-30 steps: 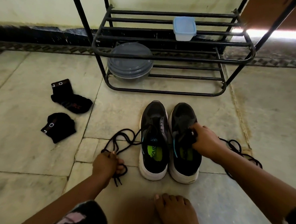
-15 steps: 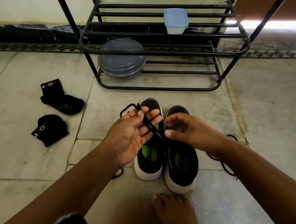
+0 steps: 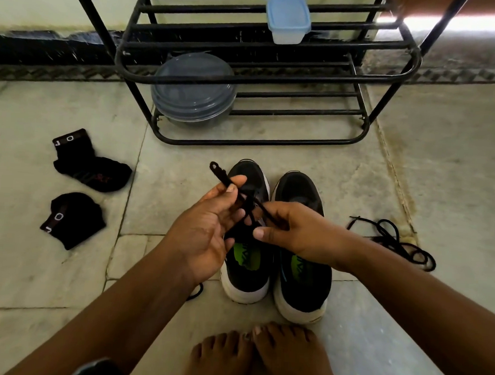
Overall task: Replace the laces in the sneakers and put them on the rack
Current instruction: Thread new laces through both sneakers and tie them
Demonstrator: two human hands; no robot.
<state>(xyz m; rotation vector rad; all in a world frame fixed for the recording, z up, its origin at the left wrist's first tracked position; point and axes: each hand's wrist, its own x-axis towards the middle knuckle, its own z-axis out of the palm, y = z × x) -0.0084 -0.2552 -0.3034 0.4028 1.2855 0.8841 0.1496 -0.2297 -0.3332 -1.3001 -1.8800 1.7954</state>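
Two black sneakers with white soles stand side by side on the floor, the left sneaker [image 3: 246, 277] and the right sneaker [image 3: 301, 280]. Above them I hold a black lace [image 3: 223, 178] between both hands. My left hand [image 3: 206, 231] has the lace across its curled fingers, thumb on it. My right hand [image 3: 292, 233] pinches the other part of the lace. A second black lace [image 3: 396, 240] lies bunched on the floor to the right. The black metal rack [image 3: 264, 81] stands just behind the sneakers.
A grey lidded bowl [image 3: 194, 88] sits on the rack's lower shelf, a small blue-lidded box [image 3: 288, 18] on the upper one. Two black socks [image 3: 91, 169] [image 3: 73, 220] lie on the floor at left. My bare feet [image 3: 259, 359] are at the bottom.
My left hand lifted the lace from the floor at left up over the sneakers. My right hand left the right sneaker's tongue and took hold of the lace.
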